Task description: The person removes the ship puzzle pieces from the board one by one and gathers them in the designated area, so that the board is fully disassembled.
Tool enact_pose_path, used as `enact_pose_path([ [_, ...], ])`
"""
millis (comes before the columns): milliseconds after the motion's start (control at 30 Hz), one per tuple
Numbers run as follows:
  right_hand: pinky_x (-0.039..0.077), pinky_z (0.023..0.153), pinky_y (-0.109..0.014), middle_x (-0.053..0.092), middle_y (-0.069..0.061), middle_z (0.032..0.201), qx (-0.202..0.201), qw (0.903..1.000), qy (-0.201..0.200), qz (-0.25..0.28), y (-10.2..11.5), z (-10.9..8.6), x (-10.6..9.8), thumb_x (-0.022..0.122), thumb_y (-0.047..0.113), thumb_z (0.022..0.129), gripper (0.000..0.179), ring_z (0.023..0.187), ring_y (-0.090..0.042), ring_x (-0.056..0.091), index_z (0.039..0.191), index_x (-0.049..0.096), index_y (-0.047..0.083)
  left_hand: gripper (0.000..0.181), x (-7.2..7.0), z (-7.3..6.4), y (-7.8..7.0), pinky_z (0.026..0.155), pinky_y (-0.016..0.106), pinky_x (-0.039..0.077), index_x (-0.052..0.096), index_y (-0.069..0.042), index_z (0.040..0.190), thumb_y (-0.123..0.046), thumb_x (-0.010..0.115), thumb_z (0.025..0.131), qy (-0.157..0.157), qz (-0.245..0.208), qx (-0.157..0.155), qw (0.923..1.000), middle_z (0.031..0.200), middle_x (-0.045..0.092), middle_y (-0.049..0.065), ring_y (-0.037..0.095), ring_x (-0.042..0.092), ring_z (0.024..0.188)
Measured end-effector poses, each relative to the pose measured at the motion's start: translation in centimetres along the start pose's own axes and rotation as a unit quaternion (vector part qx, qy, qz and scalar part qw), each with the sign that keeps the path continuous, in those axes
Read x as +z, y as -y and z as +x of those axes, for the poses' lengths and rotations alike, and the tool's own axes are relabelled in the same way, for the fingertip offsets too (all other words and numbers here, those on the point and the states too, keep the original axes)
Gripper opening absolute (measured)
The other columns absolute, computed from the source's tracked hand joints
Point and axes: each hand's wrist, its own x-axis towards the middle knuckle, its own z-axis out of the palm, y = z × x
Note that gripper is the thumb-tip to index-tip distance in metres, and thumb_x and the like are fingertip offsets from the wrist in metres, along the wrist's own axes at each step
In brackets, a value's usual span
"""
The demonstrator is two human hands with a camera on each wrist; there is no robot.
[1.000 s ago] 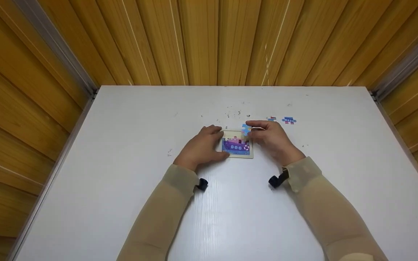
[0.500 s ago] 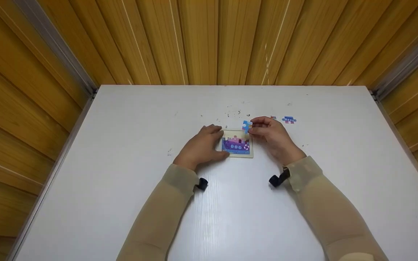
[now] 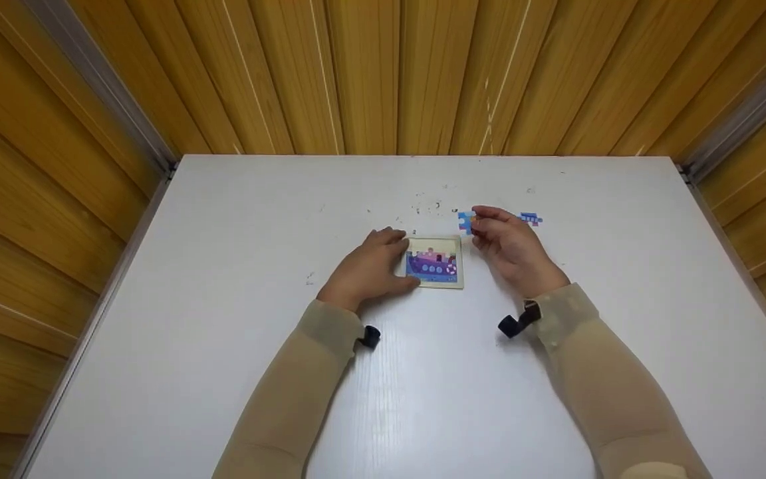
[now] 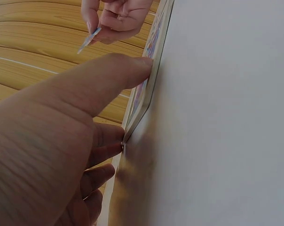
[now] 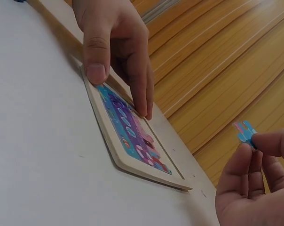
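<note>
A small square jigsaw board (image 3: 461,269) with a pale frame lies on the white table, its lower part filled with a purple and pink ship picture. The bare backing (image 3: 421,245) shows along its far side. My left hand (image 3: 370,269) holds the board at the left, thumb (image 4: 137,70) on the near rim and fingertips at the far side. Up and right of the board, my right hand (image 3: 512,246) pinches a blue jigsaw piece (image 3: 465,223) between thumb and fingers. In the right wrist view that piece (image 5: 246,134) is raised, seen nearly edge-on.
Another blue jigsaw piece (image 3: 529,218) lies on the table (image 3: 256,219) just beyond my right hand, partly covered by it. Dark specks mark the tabletop behind the board. Wood-patterned panels (image 3: 370,80) stand along the far edge and both sides.
My right hand has lifted the jigsaw piece away from the board's upper right corner, moving right and farther back, and turned it. My left hand has stayed on the board.
</note>
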Motion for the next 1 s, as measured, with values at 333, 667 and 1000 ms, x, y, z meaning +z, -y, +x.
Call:
enact_pose_path([
  [333,0.057,0.083,-0.021,0.076,-0.002,0.109,-0.025,0.9959,-0.018,0.085,3.1,-0.1,-3.1,0.078,-0.001,0.104,0.023,0.104,-0.015,0.063,0.125,0.075,0.009,0.089,-0.1,0.1,-0.3,0.144,0.044,0.029,0.052,-0.013,0.171,-0.050,0.085,0.096,0.000,-0.008,0.007,0.9999,0.183,0.041,-0.001,0.028,0.027,0.177],
  [667,0.057,0.079,-0.024,0.077,-0.006,0.107,-0.036,0.9826,-0.036,0.179,5.2,0.4,-7.0,0.080,-0.007,0.100,0.032,0.104,-0.016,0.064,0.128,0.075,0.006,0.090,-0.1,0.0,-0.4,0.144,0.045,0.029,0.052,-0.015,0.171,-0.052,0.085,0.097,-0.002,-0.002,0.002,1.0000,0.184,0.041,-0.002,0.029,0.027,0.177],
  [1000,0.060,0.084,-0.023,0.077,-0.007,0.112,-0.031,0.9692,-0.072,0.233,7.1,0.0,-10.9,0.085,-0.009,0.094,0.046,0.108,-0.017,0.067,0.136,0.075,0.008,0.090,-0.1,0.0,-0.4,0.145,0.044,0.027,0.051,-0.013,0.171,-0.051,0.085,0.097,-0.002,0.001,0.009,1.0000,0.184,0.041,0.000,0.028,0.026,0.177],
])
